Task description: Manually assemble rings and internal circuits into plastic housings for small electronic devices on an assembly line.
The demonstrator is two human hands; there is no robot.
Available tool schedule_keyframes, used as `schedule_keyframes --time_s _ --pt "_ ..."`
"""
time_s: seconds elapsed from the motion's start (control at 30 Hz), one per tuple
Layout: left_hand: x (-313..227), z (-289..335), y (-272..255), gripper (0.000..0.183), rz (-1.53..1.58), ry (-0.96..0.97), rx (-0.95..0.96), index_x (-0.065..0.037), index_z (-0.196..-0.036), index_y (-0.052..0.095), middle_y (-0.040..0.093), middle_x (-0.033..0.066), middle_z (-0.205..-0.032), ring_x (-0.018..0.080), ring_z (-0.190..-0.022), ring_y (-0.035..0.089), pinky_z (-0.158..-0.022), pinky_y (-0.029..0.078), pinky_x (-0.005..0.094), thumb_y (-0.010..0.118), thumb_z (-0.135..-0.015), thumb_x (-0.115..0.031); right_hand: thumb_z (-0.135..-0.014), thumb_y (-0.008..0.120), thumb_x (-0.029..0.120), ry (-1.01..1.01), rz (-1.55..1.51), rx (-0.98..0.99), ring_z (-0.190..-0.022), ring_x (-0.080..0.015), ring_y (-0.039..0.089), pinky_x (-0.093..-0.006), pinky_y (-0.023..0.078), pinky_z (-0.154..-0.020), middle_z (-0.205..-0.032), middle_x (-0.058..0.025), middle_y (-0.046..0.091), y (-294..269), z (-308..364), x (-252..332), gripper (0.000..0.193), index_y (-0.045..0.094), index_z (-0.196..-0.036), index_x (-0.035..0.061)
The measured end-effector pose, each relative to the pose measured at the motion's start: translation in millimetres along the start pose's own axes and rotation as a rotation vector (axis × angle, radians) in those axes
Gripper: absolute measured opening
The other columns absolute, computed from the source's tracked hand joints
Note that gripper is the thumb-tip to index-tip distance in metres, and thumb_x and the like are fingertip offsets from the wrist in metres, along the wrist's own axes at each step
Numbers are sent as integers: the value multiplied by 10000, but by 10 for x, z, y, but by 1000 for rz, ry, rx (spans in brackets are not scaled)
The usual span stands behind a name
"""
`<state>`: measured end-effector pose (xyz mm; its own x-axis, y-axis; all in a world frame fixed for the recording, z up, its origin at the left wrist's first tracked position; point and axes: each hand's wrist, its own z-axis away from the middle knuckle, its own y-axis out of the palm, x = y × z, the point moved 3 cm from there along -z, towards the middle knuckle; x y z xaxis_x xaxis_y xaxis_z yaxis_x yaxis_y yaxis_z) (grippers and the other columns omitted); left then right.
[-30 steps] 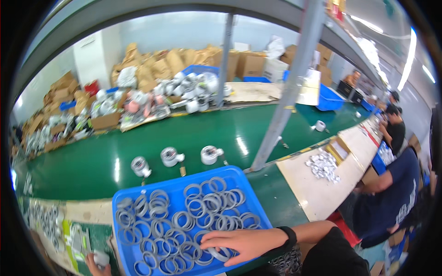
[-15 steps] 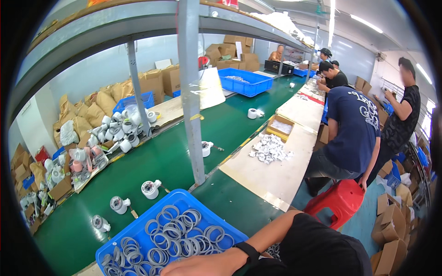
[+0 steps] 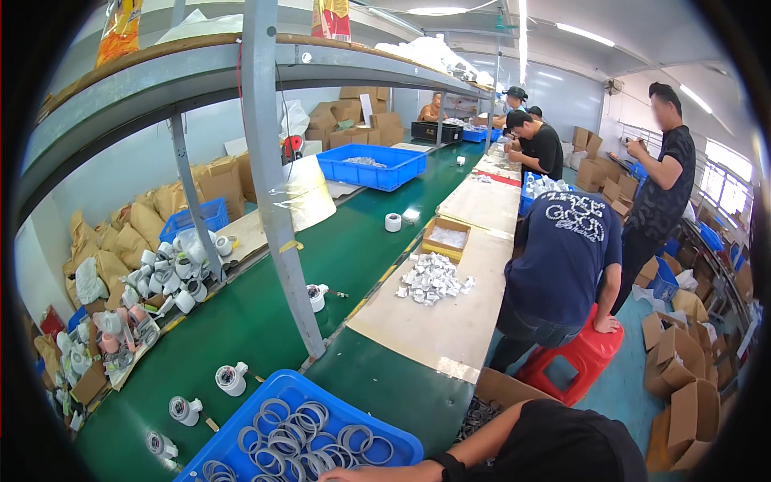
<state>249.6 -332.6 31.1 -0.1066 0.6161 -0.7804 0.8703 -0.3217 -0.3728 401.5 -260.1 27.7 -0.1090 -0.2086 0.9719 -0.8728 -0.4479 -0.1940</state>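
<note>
My right hand shows only as a strip at the lower edge, beside grey rings at the near side of a blue tray. Its fingers are cut off by the picture edge, so whether it touches or grips a ring cannot be told. A dark band circles the wrist, and my black-sleeved arm enters from the lower right. My left hand is out of view. Beyond the tray, white round housings with small attached parts lie on a green conveyor belt.
A metal post rises behind the tray. White pieces are heaped on a board by a small box. A carton of grey parts sits under my arm. Right of it, a person leans over a red stool.
The view has shifted, so the tray and my right hand sit lower in the picture. The person in the navy shirt has bent further over the red stool.
</note>
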Motion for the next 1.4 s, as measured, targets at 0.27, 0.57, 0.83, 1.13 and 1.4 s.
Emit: schedule_keyframes --time_s 0.27,0.57,0.83,1.13,1.4 --pt "115 -86 -247 442 -175 -58 -234 47 -1014 622 576 230 -1033 395 -892 567 -799 463 467 625 -829 -355 -813 453 -24 -53 -747 -125 -988 -133 504 -279 435 -819 -1095 -51 455 -387 -115 -60 427 398 -1221 88" --pt "239 -6 -376 552 -148 -6 -363 74 -947 624 589 228 -925 362 -800 567 -707 461 443 468 -919 -455 -909 539 141 -167 -148 238 -809 -232 585 -334 458 -710 -869 -126 590 98 -145 71 171 599 -933 -17" --pt "342 180 -404 583 262 -468 -375 9 -1219 441 514 126 -1117 224 -954 537 -822 453 329 711 -735 -171 -800 604 70 -247 203 500 -871 -362 569 -406 455 -717 -1002 -151 516 161 -140 464 487 503 -1272 131" --pt "76 -55 -531 887 -301 -193 7 18 -1231 479 523 217 -1156 407 -1010 547 -816 460 464 851 -557 -423 -797 622 138 -244 437 676 -891 -371 601 -452 484 -746 -1061 -161 579 239 -165 496 456 517 -1241 143" --pt "131 139 -782 723 -360 -34 -567 40 -1096 563 574 232 -1049 377 -958 548 -838 430 478 465 -860 -637 -765 686 163 -45 535 308 -888 -223 637 -351 520 -744 -1050 -69 606 -478 -301 350 528 501 -1258 114"
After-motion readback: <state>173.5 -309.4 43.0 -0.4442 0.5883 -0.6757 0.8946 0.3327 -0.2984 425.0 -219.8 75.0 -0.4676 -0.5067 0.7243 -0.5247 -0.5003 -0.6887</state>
